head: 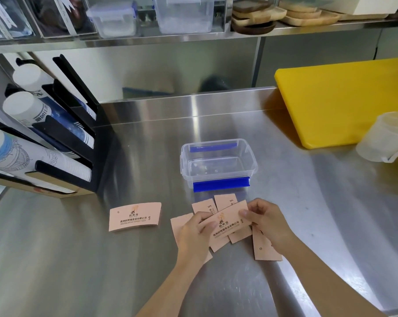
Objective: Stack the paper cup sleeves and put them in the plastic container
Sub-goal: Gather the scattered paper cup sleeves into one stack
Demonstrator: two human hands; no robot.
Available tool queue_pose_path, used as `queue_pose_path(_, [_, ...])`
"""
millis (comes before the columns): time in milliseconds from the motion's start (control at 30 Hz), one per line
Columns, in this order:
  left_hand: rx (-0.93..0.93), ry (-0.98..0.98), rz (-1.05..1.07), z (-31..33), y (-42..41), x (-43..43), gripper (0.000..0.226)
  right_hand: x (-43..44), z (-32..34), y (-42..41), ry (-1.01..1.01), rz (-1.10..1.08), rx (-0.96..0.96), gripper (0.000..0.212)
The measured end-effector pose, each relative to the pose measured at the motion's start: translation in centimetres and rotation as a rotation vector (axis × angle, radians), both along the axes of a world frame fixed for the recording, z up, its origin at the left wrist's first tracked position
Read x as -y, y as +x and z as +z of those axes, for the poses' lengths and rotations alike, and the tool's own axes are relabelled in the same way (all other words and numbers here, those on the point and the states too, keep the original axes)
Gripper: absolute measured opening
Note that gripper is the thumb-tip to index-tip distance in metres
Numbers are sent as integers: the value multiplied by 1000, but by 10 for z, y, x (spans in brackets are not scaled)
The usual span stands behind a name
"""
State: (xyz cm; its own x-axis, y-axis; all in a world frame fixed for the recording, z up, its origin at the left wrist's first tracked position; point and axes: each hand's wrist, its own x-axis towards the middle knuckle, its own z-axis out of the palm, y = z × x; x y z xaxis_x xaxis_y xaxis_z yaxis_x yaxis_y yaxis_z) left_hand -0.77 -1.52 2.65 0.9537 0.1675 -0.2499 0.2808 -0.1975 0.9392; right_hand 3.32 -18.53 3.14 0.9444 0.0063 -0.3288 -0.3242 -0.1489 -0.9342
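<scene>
Head view: both hands, left hand (194, 234) and right hand (265, 221), pinch one sleeve (230, 225) at six o'clock of the empty container (218, 163); loose sleeves beneath could scatter if nudged.

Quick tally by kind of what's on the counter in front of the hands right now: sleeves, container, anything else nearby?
Pink paper cup sleeves: 6 visible, one held by both hands
Clear plastic container with blue clips: 1, empty
Yellow cutting board: 1
Translucent measuring jug: 1
Total: 9

surface: steel counter (79, 259) | back: steel wall (170, 69) | above: steel shelf (124, 41) | light: soft glare
</scene>
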Motion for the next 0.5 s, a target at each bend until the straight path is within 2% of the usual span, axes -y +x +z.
queue_pose_path(100, [20, 55, 0, 2, 4, -2, 19, 12, -4, 6, -402, 142, 60, 17])
queue_pose_path(200, [47, 100, 18, 4, 7, -1, 14, 26, -7, 13, -830, 379, 79, 67])
queue_pose_path(267, [56, 126, 9, 5, 8, 1, 14, 37, -8, 15, -867, 494, 25, 87])
queue_pose_path(333, [58, 148, 3, 4, 9, 3, 14, 47, -12, 14, -854, 562, -19, 98])
queue_pose_path(500, [40, 287, -6, 3, 11, 8, 12, 50, -10, 17, -992, 558, 17, 96])
